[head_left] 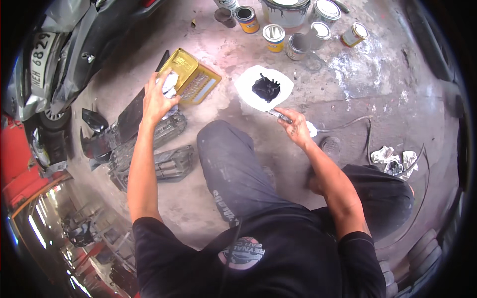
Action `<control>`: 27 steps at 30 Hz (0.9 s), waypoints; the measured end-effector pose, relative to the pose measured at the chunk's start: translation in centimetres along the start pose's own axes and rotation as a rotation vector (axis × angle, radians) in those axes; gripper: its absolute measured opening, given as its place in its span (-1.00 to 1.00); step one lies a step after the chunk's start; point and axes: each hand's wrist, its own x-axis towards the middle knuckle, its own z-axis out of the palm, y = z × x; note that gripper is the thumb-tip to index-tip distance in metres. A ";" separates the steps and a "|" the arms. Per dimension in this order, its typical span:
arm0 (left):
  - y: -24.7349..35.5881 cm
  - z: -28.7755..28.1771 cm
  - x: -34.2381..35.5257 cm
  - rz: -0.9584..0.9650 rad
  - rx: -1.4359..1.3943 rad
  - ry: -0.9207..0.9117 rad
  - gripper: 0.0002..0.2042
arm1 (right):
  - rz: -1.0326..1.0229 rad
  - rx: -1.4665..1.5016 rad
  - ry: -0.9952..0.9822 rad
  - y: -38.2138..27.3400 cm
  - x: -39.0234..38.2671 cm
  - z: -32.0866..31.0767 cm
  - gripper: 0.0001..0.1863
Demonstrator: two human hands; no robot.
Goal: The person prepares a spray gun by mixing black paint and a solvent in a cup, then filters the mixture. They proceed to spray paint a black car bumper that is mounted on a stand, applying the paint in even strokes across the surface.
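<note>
My left hand (158,99) is closed around a crumpled white rag (170,84), right against the near left edge of a yellow rectangular tin (199,88). Whether the fingers also grip the tin cannot be made out. My right hand (295,127) is closed on a slim grey metal tool (279,116), whose far end meets the rim of a white, paper-like holder (244,83). Wet-looking black paint (266,89) lies in the holder's middle. Just beyond my right fingers, a white piece (312,129) joins a thin hose (348,123), partly hidden by the hand.
Several paint cans (274,38) and a large pail (286,15) stand ahead. Black car trim parts (164,149) lie on the floor at left, below a dark car bumper (74,64). Crumpled stained paper (390,158) lies beside the hose at right.
</note>
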 end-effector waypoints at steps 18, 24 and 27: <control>14.1 6.3 -6.6 -0.286 -0.951 0.114 -0.49 | 0.134 -0.108 -0.006 -2.8 -0.1 1.0 -0.56; 17.8 10.0 -4.5 -0.337 -1.274 0.014 -0.82 | 0.155 -0.103 -0.002 -3.6 -0.2 0.4 -0.54; 18.5 9.6 -4.2 -0.336 -1.299 0.005 -0.82 | 0.122 -0.101 0.037 -3.3 -0.1 0.4 -0.54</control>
